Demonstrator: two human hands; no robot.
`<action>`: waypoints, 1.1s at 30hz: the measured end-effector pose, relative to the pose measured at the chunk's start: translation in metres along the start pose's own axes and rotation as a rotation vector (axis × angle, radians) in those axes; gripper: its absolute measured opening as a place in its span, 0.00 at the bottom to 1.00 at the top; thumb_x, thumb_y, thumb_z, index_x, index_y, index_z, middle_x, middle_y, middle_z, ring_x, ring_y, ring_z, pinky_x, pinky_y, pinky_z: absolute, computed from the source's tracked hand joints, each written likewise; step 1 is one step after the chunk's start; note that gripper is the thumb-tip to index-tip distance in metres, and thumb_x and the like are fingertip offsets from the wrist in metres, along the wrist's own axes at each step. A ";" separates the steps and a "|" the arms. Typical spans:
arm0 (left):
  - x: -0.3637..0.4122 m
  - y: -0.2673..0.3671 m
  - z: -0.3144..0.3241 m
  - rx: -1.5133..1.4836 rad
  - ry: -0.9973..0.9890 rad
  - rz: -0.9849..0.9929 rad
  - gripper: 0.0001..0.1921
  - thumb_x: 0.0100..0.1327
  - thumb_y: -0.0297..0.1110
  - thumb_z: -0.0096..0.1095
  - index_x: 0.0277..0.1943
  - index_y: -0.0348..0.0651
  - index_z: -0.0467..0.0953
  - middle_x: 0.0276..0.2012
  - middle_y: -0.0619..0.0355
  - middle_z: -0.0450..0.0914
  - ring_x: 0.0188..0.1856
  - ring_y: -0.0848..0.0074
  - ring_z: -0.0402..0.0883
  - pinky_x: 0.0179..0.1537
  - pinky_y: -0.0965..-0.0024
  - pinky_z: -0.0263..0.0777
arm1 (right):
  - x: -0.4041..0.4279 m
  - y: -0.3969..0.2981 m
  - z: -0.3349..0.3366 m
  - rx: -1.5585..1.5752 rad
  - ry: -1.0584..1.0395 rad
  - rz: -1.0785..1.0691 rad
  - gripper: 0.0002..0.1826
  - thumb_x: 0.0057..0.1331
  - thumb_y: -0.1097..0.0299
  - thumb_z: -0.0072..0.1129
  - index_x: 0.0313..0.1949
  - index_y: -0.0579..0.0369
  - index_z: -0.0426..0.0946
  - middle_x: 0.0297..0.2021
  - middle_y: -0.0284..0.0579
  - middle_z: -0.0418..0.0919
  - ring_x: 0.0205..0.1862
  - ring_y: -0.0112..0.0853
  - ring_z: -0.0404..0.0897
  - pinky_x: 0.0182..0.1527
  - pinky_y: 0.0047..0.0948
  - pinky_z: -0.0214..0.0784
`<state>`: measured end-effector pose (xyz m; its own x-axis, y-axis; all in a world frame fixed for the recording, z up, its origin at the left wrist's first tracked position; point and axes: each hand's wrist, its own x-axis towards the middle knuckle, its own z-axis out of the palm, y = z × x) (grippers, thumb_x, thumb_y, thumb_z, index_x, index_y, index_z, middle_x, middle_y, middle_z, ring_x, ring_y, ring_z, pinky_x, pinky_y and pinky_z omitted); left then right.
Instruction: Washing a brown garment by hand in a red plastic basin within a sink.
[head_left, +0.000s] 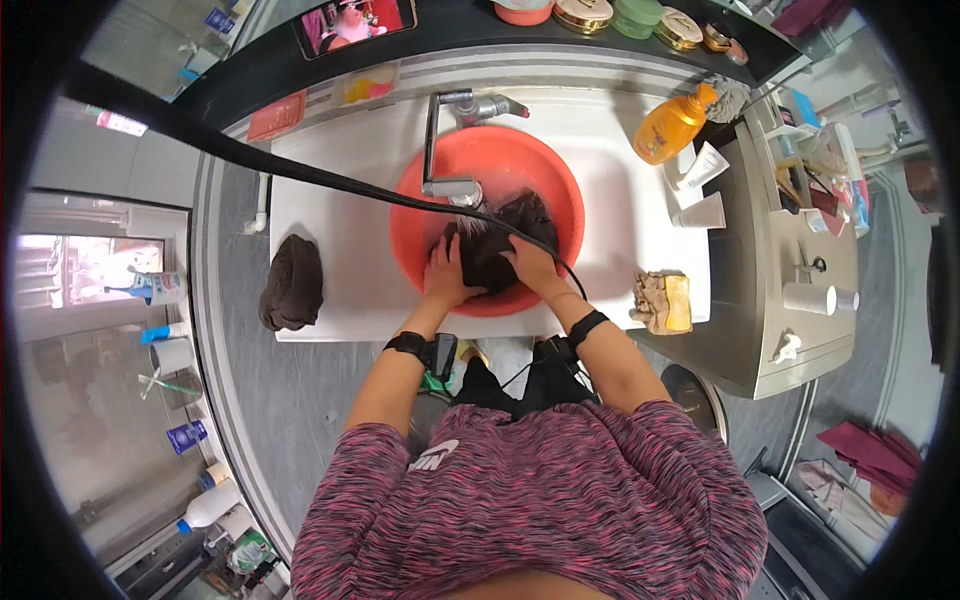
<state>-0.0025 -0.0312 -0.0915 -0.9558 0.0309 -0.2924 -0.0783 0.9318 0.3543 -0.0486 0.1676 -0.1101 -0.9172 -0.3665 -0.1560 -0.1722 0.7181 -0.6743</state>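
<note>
Dark wet cloth (487, 259) lies in a red plastic basin (562, 172) that stands in a white sink (352, 225). Water runs onto it from the chrome faucet (450, 186). My left hand (445, 274) rests on the cloth's left side with the fingers spread. On its right side, my right hand (531, 264) touches the cloth, its thumb towards the middle; whether the fingers grip is hidden. A second dark bundled cloth (291, 283) sits on the sink's left edge. A yellow and brown sponge or cloth (664, 302) lies at the right front corner.
An orange pump bottle (671, 126) and white tubes (703, 166) stand at the sink's right edge. A black cable (337, 182) crosses above the basin. The dark shelf (457, 37) behind holds a phone (354, 26) and round compacts. A cabinet (750, 300) is on the right.
</note>
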 end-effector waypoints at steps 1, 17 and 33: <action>-0.006 -0.003 -0.001 -0.004 0.004 0.001 0.64 0.35 0.56 0.78 0.71 0.49 0.41 0.68 0.43 0.51 0.68 0.45 0.53 0.63 0.49 0.57 | -0.003 0.000 -0.003 0.079 0.038 -0.023 0.20 0.62 0.61 0.57 0.51 0.55 0.71 0.55 0.55 0.70 0.50 0.51 0.75 0.49 0.42 0.69; 0.005 -0.015 -0.032 -1.222 0.275 -0.354 0.22 0.57 0.27 0.56 0.56 0.34 0.65 0.46 0.46 0.76 0.38 0.62 0.81 0.35 0.66 0.76 | -0.047 -0.098 -0.135 1.421 0.073 0.034 0.07 0.68 0.66 0.53 0.43 0.52 0.73 0.39 0.33 0.79 0.40 0.22 0.77 0.43 0.22 0.71; -0.019 0.016 -0.119 -1.022 0.021 -0.173 0.17 0.50 0.27 0.60 0.44 0.33 0.77 0.34 0.57 0.79 0.33 0.75 0.77 0.32 0.74 0.69 | -0.032 -0.089 -0.063 0.236 -0.041 -0.134 0.36 0.51 0.65 0.70 0.58 0.60 0.65 0.54 0.56 0.71 0.58 0.44 0.70 0.60 0.36 0.61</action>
<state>-0.0189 -0.0596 0.0257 -0.9125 -0.0900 -0.3990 -0.4088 0.1714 0.8964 -0.0268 0.1527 0.0000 -0.8758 -0.4761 -0.0797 -0.1984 0.5054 -0.8398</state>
